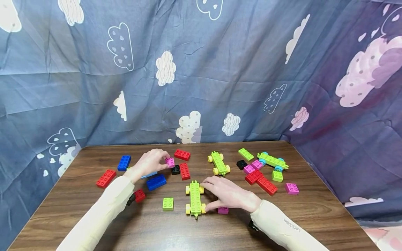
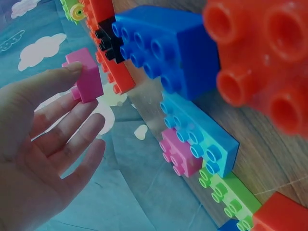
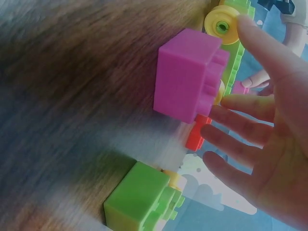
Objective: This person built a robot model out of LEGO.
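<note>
My left hand pinches a small pink brick between thumb and fingers, near a black brick. In the left wrist view the pink brick sits under the thumb, the other fingers spread loosely. At the table's middle stands a lime-green wheeled base with yellow wheels. My right hand is spread along its right side, thumb at the near wheel and fingers at the far one. That thumb meets a yellow wheel in the right wrist view. A magenta brick lies beneath this hand, partly hidden.
Left lie blue bricks and red bricks. A lime brick is beside the base. Behind stands another yellow-wheeled base; right, a blue-wheeled base, red bricks and a pink brick.
</note>
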Available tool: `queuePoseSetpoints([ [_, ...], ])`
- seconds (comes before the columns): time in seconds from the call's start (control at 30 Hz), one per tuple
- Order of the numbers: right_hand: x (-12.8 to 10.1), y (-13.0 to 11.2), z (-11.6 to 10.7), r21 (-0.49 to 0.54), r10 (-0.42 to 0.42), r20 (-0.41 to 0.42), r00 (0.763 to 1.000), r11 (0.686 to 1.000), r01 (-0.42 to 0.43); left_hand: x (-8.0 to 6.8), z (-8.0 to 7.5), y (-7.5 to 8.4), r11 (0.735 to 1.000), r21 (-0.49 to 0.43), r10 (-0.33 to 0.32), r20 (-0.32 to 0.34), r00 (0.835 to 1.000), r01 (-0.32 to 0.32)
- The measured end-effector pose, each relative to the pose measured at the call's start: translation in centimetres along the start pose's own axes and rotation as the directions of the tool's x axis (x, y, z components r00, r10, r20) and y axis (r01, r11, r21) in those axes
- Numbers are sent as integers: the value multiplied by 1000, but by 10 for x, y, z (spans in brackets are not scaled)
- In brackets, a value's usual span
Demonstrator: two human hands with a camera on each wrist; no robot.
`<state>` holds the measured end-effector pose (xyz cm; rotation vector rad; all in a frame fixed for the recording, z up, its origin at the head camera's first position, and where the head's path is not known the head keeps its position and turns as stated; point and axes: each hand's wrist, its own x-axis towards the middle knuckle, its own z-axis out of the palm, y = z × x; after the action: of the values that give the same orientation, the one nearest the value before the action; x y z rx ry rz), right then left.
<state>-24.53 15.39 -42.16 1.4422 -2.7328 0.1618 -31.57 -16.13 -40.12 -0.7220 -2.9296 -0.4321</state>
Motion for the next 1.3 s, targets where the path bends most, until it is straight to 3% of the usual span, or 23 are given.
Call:
queuePoseSetpoints([
  [0.67,0,-1,0,22,16,6,1000,1000,-16,-10,1,19,995,-48,88,-22,996,-89],
  [0.9,1,1,1,9,3,-1,1000,1000,-3,-15,2,27,993,-87,76,-18,997,-78],
  [1.3,2,0,0,32,23,22,999,999,-24,-22,5,40,978,-81,192,-17,981,-193],
])
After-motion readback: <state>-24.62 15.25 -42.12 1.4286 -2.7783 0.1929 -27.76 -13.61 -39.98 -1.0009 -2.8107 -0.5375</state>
